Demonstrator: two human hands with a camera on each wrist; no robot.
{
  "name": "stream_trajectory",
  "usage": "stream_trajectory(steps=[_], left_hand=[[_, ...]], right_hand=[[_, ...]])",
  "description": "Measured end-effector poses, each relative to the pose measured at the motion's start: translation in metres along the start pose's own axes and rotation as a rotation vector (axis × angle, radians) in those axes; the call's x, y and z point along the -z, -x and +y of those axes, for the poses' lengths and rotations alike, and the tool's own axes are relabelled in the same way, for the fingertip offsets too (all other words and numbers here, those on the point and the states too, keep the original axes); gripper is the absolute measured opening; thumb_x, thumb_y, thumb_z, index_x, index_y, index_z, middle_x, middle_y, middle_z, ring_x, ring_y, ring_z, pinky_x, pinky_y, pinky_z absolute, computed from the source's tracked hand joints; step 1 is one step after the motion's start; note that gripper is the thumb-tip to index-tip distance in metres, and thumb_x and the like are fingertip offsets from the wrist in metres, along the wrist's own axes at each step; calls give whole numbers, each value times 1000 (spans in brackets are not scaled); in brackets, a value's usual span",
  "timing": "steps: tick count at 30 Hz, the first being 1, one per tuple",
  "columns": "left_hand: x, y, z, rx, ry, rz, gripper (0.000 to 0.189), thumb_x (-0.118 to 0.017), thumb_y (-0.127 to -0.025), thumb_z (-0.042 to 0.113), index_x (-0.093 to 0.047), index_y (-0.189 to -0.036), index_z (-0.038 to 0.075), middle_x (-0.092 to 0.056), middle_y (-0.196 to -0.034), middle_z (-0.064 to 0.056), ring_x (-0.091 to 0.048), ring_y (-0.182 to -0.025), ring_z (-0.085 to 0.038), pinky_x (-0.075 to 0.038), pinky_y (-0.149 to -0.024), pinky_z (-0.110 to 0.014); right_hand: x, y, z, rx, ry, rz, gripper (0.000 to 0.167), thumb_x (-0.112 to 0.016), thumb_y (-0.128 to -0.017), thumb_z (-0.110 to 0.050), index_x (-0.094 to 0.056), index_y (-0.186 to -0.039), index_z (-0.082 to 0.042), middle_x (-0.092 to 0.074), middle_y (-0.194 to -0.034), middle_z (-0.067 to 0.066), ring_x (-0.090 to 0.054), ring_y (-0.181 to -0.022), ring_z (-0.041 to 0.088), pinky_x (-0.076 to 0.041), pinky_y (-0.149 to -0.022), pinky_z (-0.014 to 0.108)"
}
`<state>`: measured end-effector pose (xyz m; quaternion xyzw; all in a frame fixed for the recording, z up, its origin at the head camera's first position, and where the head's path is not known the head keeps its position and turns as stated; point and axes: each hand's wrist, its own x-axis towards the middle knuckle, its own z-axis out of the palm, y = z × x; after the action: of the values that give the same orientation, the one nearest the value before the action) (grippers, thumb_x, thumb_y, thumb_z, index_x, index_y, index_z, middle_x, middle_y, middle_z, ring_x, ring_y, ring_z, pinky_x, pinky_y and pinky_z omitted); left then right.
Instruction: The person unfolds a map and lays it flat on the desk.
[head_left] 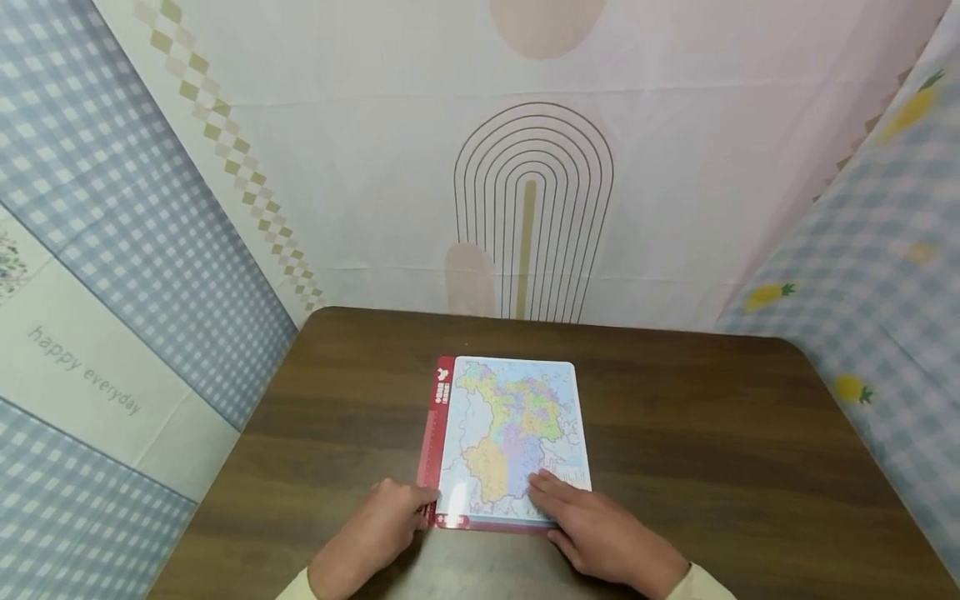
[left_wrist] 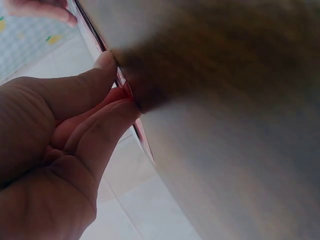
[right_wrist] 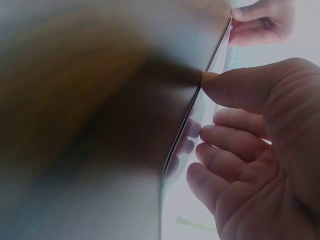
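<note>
Head view, left hand (head_left: 381, 523) pinching map (head_left: 472, 425) by near-left corner, right hand (head_left: 596, 529) touching near-right corner, fingers extended, brown table (head_left: 712, 433) below.

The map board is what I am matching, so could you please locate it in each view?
Head: map board, lower centre.
Left wrist: map board, edge-on, slanting from top left to centre.
Right wrist: map board, edge-on, slanting through the middle.
Shared landmark: right hand, in all three.

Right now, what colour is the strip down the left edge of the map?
The strip is red with white lettering near the top, clearest in the head view.
</note>
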<state>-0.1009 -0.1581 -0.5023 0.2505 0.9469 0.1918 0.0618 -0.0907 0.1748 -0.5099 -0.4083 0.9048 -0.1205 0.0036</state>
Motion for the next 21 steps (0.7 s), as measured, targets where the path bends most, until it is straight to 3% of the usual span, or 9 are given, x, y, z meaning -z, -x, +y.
stream_trajectory(steps=[5,11,21], left_hand=[[-2,-2,2,2,7,-13,23,-85,-84,4,-80,-101,20,-75,-83,6,-51,-65,-5,-44,-63,-23],[-2,-5,-1,-30,0,34,29,-86,-80,-1,-81,-99,19,-67,-69,8,-48,-62,-5,-43,-60,-22],[0,-5,-5,-53,4,59,28,-86,-78,-2,-81,-97,18,-74,-75,5,-51,-64,-2,-44,-59,-23]], right_hand=[[-6,-21,-9,33,-4,-24,55,-72,-101,-22,-58,-149,-1,-55,-157,17,-55,-145,30,-54,-108,42],[-10,-48,-22,32,-20,-69,56,-69,-104,-27,-55,-153,-3,-51,-161,15,-50,-149,27,-52,-110,40],[-16,-83,-38,67,48,-82,56,-66,-105,-31,-54,-153,-3,-52,-161,14,-49,-150,26,-51,-111,35]])
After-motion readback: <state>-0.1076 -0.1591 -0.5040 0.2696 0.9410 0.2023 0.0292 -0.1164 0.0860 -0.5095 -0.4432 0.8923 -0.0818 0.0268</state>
